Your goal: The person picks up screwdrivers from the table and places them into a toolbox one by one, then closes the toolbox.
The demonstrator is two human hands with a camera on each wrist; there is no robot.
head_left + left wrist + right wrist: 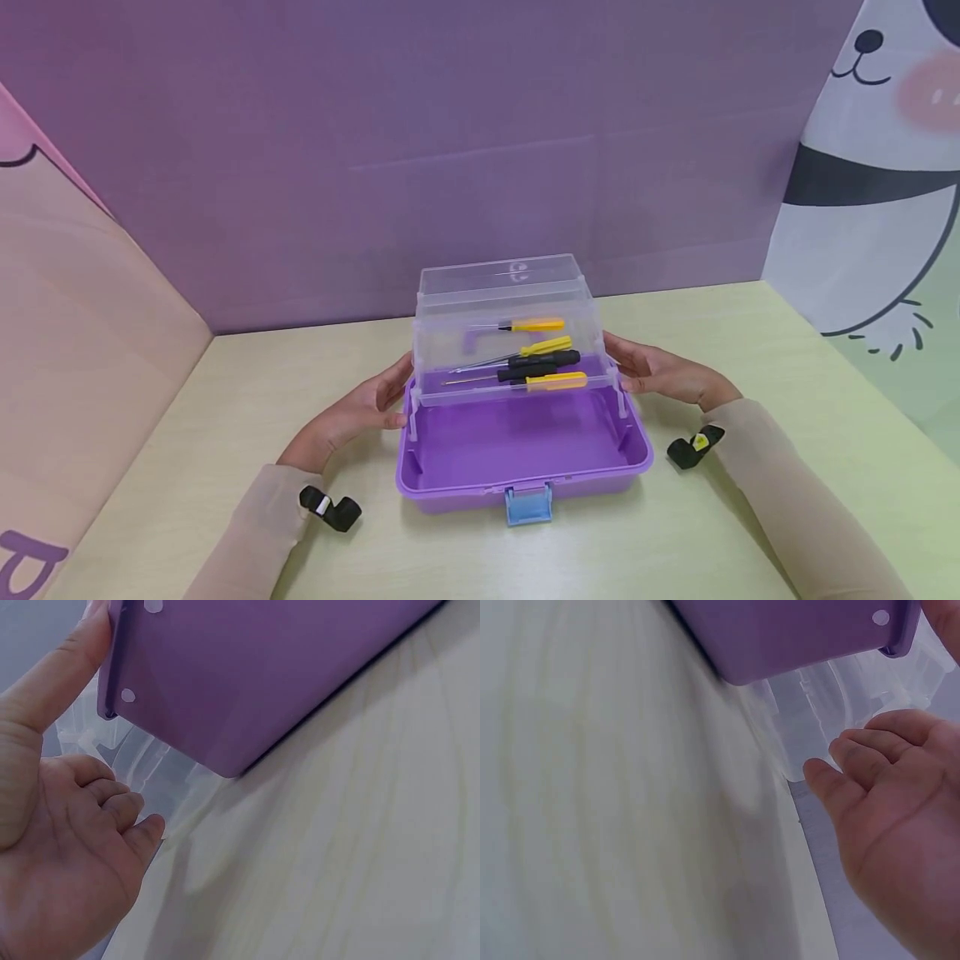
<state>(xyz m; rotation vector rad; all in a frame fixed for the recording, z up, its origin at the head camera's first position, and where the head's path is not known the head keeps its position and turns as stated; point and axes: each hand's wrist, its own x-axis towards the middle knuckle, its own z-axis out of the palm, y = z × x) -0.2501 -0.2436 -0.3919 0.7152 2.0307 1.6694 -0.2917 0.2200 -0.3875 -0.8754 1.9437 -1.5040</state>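
Observation:
A purple toolbox (525,442) stands on the table with its clear lid (498,279) raised at the back. Several screwdrivers (555,381) with yellow or black handles lie in the clear upper tray (457,398), over the rear of the box. My left hand (360,412) is at the box's left side, thumb on the rim and the other fingers toward the back, loosely bent. On the right side my right hand (660,369) mirrors it, thumb by the rim, fingers behind near the lid. In the right wrist view, its fingers (862,761) overlap the clear plastic. Each index finger is largely hidden.
A pale blue latch (528,505) hangs down at the box's front. The pale wooden table (225,400) runs back to a purple backdrop (375,150). Printed panels flank both sides. A small black camera mount (330,508) sits at each wrist.

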